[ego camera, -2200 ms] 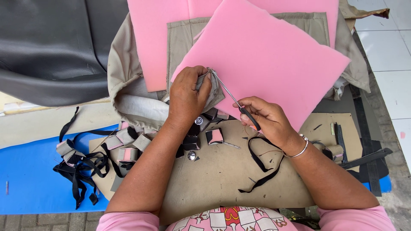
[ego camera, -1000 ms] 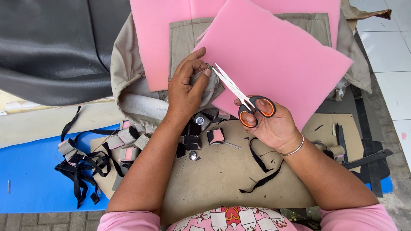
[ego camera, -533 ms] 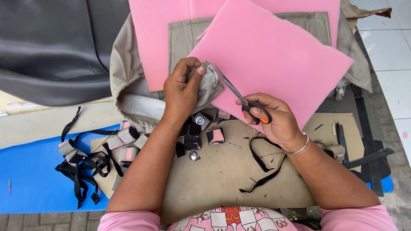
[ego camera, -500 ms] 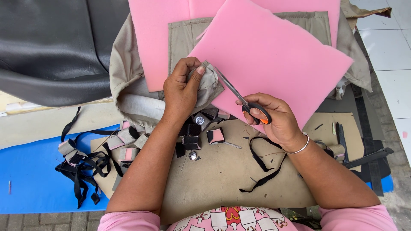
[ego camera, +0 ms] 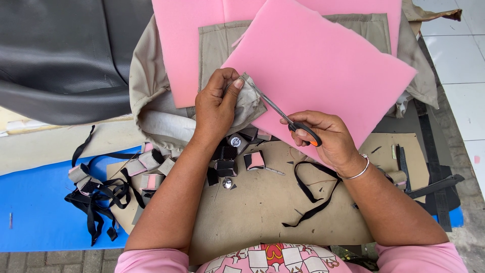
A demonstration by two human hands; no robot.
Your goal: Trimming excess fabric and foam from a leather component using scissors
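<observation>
While the left hand point(ego camera: 216, 107) is pinching a small piece of beige fabric point(ego camera: 249, 102) between thumb and fingers, seemingly lifting its edge so that it meets the blades, the right hand point(ego camera: 323, 137) is closing around the black-and-orange handles of a pair of scissors point(ego camera: 283, 114), whose blades are pointing up and left into that fabric and appear nearly shut. The fabric piece is looking crumpled and soft, pale grey-beige, bunched in the hand rather than lying flat, and it is sitting right at the lower left corner of the large pink foam sheet point(ego camera: 323, 65). Just below that corner, small black and pink padded pieces point(ego camera: 254, 160) are lying on a brown cardboard panel point(ego camera: 262, 202), likely kept within easy reach. A loose black strap point(ego camera: 310, 194) is curling further below the foam, and a tangle of black straps point(ego camera: 98, 197) is resting far to its lower left on a blue mat point(ego camera: 35, 212).
</observation>
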